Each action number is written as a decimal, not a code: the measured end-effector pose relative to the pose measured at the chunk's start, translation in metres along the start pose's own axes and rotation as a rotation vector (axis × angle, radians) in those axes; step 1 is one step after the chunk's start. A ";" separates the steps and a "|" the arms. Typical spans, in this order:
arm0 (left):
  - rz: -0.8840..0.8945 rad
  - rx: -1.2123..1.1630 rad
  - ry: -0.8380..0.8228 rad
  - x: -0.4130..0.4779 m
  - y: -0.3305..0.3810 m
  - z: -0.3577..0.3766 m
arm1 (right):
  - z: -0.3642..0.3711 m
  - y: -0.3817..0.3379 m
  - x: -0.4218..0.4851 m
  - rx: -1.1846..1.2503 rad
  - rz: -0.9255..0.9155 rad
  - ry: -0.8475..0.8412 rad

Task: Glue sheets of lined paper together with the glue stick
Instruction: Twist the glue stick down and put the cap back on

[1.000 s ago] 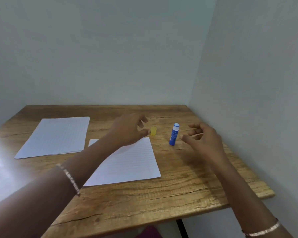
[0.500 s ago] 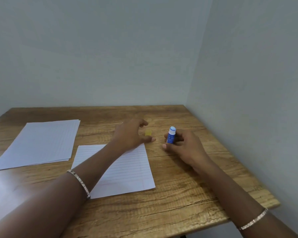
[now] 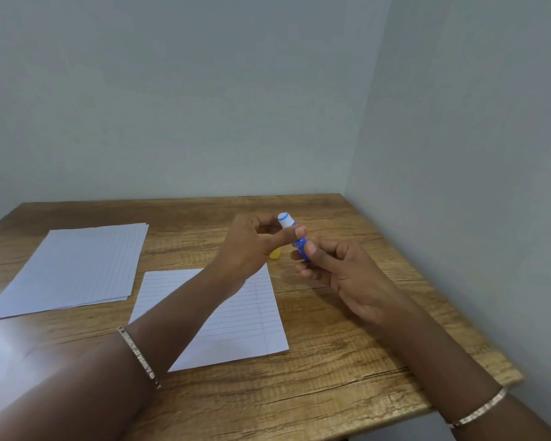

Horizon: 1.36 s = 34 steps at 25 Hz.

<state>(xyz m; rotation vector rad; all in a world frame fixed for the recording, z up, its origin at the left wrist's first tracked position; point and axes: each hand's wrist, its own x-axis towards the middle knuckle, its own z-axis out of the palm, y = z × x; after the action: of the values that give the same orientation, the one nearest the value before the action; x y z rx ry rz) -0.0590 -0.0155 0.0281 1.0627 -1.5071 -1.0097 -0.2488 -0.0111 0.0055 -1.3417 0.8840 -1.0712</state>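
Glue stick (image 3: 300,245): blue body, white top, tilted, off the surface. 1 lined sheet (image 3: 245,323) flat, centre; stack (image 3: 74,265) left.

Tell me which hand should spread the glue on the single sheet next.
Right, probably. The right hand grips the glue stick by its blue body; the left hand only pinches its upper part and could steady the single sheet.
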 end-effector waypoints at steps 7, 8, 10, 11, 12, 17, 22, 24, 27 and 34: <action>-0.077 -0.011 0.295 -0.004 0.003 0.017 | 0.007 -0.004 -0.008 -0.260 -0.184 0.136; -0.086 -0.030 0.317 -0.005 0.004 0.020 | 0.009 -0.002 -0.009 -0.425 -0.301 0.201; -0.083 -0.060 0.306 -0.006 0.008 0.020 | 0.010 0.001 -0.009 -0.413 -0.338 0.214; -0.082 -0.070 0.290 -0.006 0.010 0.019 | 0.011 -0.001 -0.010 -0.256 -0.252 0.142; -0.084 -0.079 0.275 -0.006 0.011 0.017 | 0.010 -0.002 -0.011 -0.095 -0.132 0.038; -0.083 -0.120 0.238 -0.008 0.011 0.016 | 0.010 -0.010 -0.010 0.228 0.057 -0.004; -0.119 -0.135 0.255 -0.009 0.015 0.019 | 0.013 -0.003 -0.009 -0.128 -0.203 0.211; -0.121 -0.152 0.262 -0.009 0.015 0.019 | 0.017 -0.012 -0.012 0.189 -0.016 0.083; -0.129 -0.174 0.261 -0.010 0.016 0.018 | 0.015 -0.015 -0.012 0.412 0.132 0.046; -0.180 -0.214 0.264 -0.010 0.015 0.018 | 0.017 -0.006 -0.012 -0.255 -0.332 0.282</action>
<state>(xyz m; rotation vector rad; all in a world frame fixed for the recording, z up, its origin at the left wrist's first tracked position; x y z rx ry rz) -0.0775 -0.0009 0.0368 1.1422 -1.0808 -1.0810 -0.2372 0.0059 0.0113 -1.6130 1.0552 -1.4685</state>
